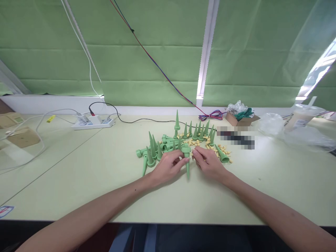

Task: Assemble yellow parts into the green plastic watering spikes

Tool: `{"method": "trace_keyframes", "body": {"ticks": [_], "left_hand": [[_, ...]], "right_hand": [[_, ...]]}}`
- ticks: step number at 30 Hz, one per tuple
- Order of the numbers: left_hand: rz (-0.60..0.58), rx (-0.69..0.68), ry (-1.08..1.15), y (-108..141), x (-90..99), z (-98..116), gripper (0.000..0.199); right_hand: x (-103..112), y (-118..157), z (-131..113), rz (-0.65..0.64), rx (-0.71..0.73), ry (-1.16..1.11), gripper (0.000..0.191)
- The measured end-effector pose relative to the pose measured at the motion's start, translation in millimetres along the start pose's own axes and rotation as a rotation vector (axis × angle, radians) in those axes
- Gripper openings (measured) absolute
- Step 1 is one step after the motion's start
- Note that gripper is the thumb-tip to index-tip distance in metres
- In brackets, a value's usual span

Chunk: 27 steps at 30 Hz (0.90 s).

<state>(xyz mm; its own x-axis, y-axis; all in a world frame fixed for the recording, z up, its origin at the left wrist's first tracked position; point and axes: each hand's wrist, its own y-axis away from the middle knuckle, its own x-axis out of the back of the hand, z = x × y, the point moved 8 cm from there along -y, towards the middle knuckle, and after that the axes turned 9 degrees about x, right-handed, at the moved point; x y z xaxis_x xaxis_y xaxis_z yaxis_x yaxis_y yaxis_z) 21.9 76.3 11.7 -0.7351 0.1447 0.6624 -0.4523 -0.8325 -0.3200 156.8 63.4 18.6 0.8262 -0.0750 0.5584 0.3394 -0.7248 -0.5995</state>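
Over the near part of a pale surface point(210, 201), a green spike point(187, 154) is held by a left hand point(170, 164), its cap uppermost and its point turned down. The fingers of that hand are clamped on the spike, the thumb being pressed to its side below the cap. Just to the right, the fingers of the right hand point(208, 162) are drawn together beside the spike; whether a small piece is pinched in them cannot be told.

By the look of the pose, one spike is being worked on, steadied by the left hand while finer work is attended to by the right. For the next move, a firm hold on the slim body and a careful lining-up of the right fingertips appear to be called for, lest the spike be tipped sideways.

Behind the hands, upright green spikes point(150, 161) are gathered on the left among others laid flat. Small yellow pieces point(193, 142) are scattered in the middle and to the right, where an open-ended green cone point(221, 153) is laid on its side. Farther back, more spikes are ranged tip up, overtopped by one taller stack point(177, 122).

Along the far side, a power strip point(93, 123), a cardboard box point(236, 121) and a drink cup point(299, 120) are seen, backed by green blinds point(157, 91).
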Motion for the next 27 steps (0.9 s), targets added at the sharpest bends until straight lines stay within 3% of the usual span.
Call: {"method": "trace_keyframes", "body": {"ticks": [9, 12, 17, 23, 27], "left_hand": [[0.073, -0.119, -0.01, 2.0, 4.3, 7.2, 0.024], [0.07, -0.066, 0.03, 1.0, 3.9, 3.5, 0.011], [0.032, 0.066, 0.132, 0.2, 2.6, -5.0, 0.014], [-0.09, 0.189, 0.362, 0.4, -6.2, -12.8, 0.056], [-0.16, 0.258, 0.426, 1.6, -12.3, -18.6, 0.064]], "right_hand": [[-2.2, 1.4, -0.4, -0.022, -0.066, -0.109, 0.043], [1.8, 1.3, -1.5, 0.025, -0.061, -0.083, 0.043], [9.3, 1.7, -0.8, 0.088, -0.075, -0.036, 0.041], [7.1, -0.2, -2.5, 0.066, -0.033, 0.002, 0.035], [1.3, -0.9, -3.2, 0.011, -0.004, -0.001, 0.031]]}}
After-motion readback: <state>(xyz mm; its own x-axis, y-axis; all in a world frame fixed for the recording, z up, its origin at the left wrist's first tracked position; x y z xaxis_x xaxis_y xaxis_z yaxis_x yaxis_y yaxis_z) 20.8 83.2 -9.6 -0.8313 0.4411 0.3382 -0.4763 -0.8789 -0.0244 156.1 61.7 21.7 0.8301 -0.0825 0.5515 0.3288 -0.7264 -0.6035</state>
